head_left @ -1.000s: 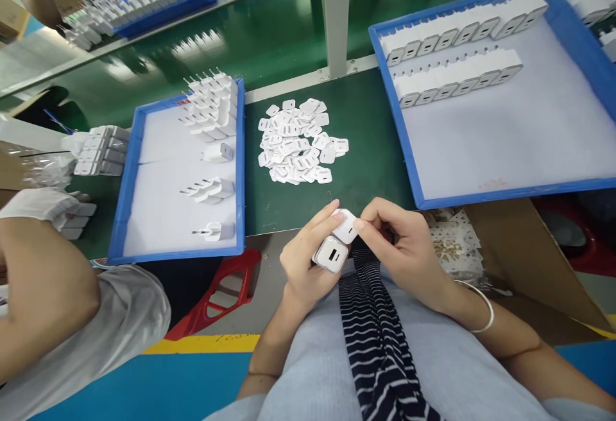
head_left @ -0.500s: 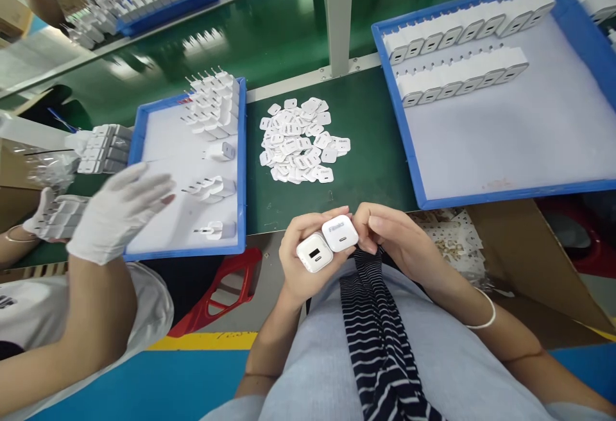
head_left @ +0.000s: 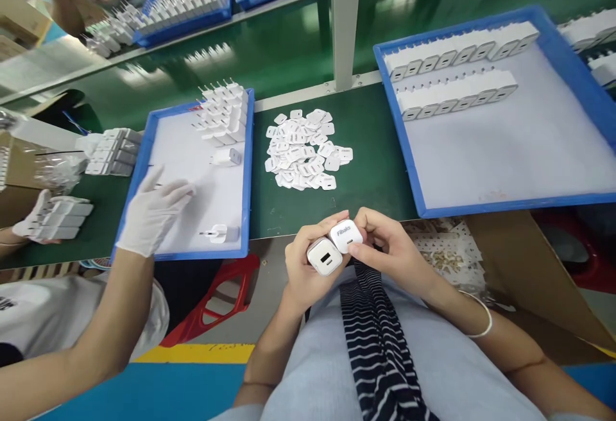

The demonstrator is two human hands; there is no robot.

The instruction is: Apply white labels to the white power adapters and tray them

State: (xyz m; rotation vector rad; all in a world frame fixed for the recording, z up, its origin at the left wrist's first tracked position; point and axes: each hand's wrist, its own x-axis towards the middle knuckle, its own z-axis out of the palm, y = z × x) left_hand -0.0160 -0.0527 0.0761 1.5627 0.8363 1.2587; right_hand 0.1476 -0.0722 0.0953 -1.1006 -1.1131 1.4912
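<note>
My left hand (head_left: 308,264) is closed around a white charger (head_left: 325,256), whose end with a wide port and a small slot faces up. Beside it, against the same fingers, is a white cover plate (head_left: 342,235) with grey print and one small slot. My right hand (head_left: 385,248) pinches this plate's right edge, thumb on its lower corner. Whether a charger body lies under the plate is hidden. Ahead of my hands, a loose pile of similar white cover plates (head_left: 301,151) lies on the green table (head_left: 380,177).
To the right, a blue-rimmed tray (head_left: 418,196) carries two rows of chargers (head_left: 457,97). A left tray (head_left: 248,171) bears more chargers (head_left: 224,113), prongs up. A co-worker's gloved hand (head_left: 154,212) reaches over it. A white post (head_left: 344,29) stands behind the pile; a red stool (head_left: 226,292) is below.
My right fingers have closed onto the printed plate's edge. The co-worker's gloved hand has moved right over the left tray, and a small charger group there has gone from its spot.
</note>
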